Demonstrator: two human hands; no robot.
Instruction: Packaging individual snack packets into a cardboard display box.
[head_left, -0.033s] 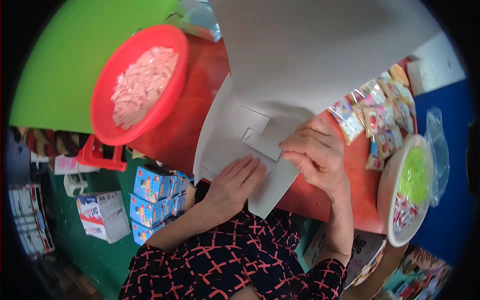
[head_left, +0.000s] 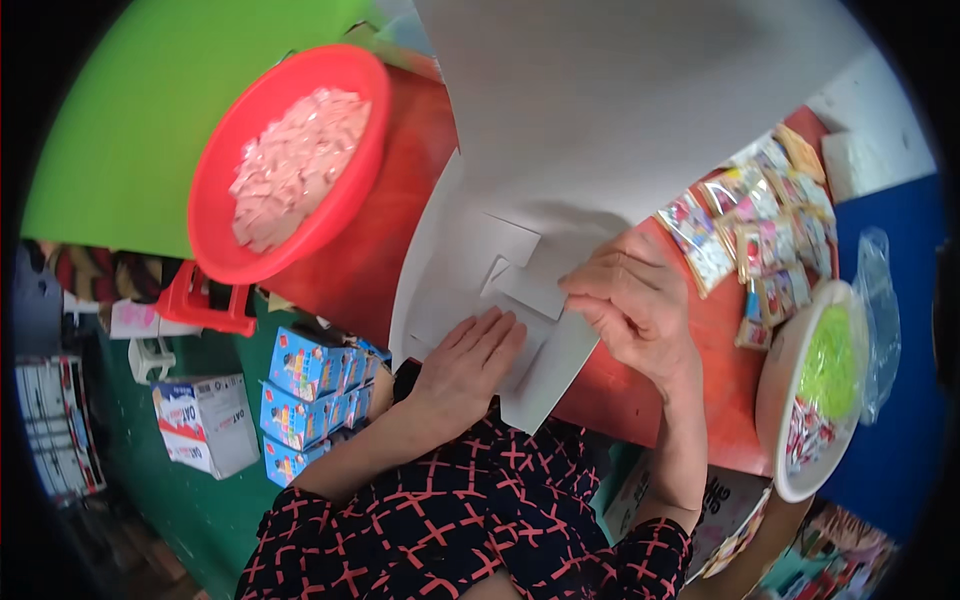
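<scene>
A large pale grey cardboard box (head_left: 640,110) stands in front of me. Its white flaps (head_left: 470,240) are folded together, with a cut slot and a tab near the middle. My left hand (head_left: 470,365) lies on the near left flap, fingers stretched out and pressing flat. At the right edge of the flaps, my right hand (head_left: 635,305) is closed, thumb and fingers pinching the cardboard edge. One flap corner (head_left: 545,390) points down toward my lap between the two hands.
A red basin (head_left: 215,190) of pink wrapped pieces stands at the left on the red table (head_left: 410,150). Small packets (head_left: 760,240) lie at the right beside a white bowl (head_left: 775,400) with green and red-white packs. Blue boxes (head_left: 305,365) and a white carton (head_left: 235,430) stand lower left.
The view has shifted slightly, so the basin and the bowl sit a little differently. My left hand has slid slightly left on the flap; my right hand keeps its pinch.
</scene>
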